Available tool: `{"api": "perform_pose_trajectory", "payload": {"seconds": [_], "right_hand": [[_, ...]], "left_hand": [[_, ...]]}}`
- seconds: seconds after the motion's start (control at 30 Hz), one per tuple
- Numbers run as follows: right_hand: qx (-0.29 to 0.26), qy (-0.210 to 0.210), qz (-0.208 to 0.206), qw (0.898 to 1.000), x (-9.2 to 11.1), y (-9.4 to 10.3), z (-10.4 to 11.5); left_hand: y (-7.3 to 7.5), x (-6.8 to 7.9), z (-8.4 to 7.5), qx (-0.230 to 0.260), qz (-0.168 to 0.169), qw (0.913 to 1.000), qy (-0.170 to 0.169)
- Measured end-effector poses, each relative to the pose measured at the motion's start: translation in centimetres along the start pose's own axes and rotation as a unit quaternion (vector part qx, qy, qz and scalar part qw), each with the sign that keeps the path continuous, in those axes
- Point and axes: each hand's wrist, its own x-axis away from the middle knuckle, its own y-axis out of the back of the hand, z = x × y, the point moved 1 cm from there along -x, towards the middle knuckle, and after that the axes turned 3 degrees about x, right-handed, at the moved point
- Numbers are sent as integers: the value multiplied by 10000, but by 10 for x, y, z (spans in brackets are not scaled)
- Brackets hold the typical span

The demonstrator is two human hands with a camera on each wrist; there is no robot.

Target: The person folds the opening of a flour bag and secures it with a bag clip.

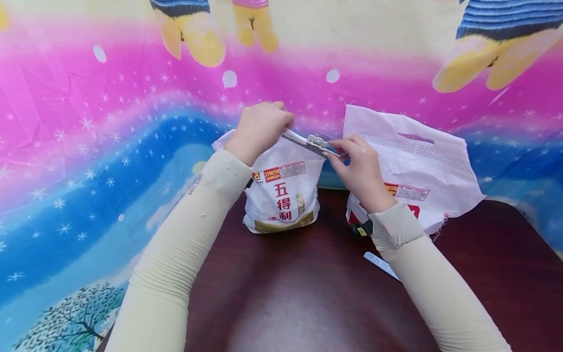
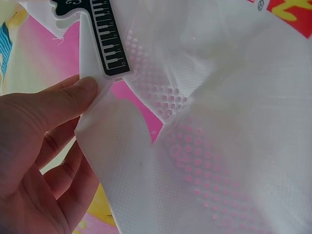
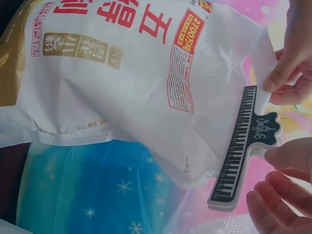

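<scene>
A piano-key clip (image 3: 235, 146), black with a white back and "Music" lettering, sits across the folded top of a white flour bag (image 1: 283, 195) with red characters. My left hand (image 1: 261, 129) pinches the bag's top edge just beyond one end of the clip; its thumb lies on the white material in the left wrist view. At the clip's handle is my right hand (image 1: 362, 164), thumb tip right at the handle's edge and the other fingers loosely bent, apart from the clip bar in the right wrist view. The bag's lower part stands on the table.
To the right stands a second white bag (image 1: 404, 146) with a slotted handle, its top unfolded. A black item with a yellow patch (image 1: 361, 230) lies at its foot. A pale strip (image 1: 380, 265) lies on the dark table (image 1: 281, 293), partly behind the right sleeve. A printed cloth (image 1: 110, 122) hangs behind.
</scene>
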Motion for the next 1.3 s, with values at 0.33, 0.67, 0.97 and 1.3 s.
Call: {"api": "perform_pose_trajectory", "payload": {"seconds": [0.33, 0.67, 0.97, 1.3], "right_hand": [[103, -46, 138, 9998, 15, 15, -1], [369, -42, -127, 9992, 34, 37, -1], [511, -269, -334, 9978, 49, 57, -5], [798, -560, -432, 9943, 61, 68, -11]], "left_hand": [[-2, 3, -1, -7, -61, 10000, -5], [-4, 6, 1, 39, 55, 10000, -37], [-4, 7, 1, 85, 84, 9999, -113], [-2, 10, 0, 424, 228, 9984, -297]]}}
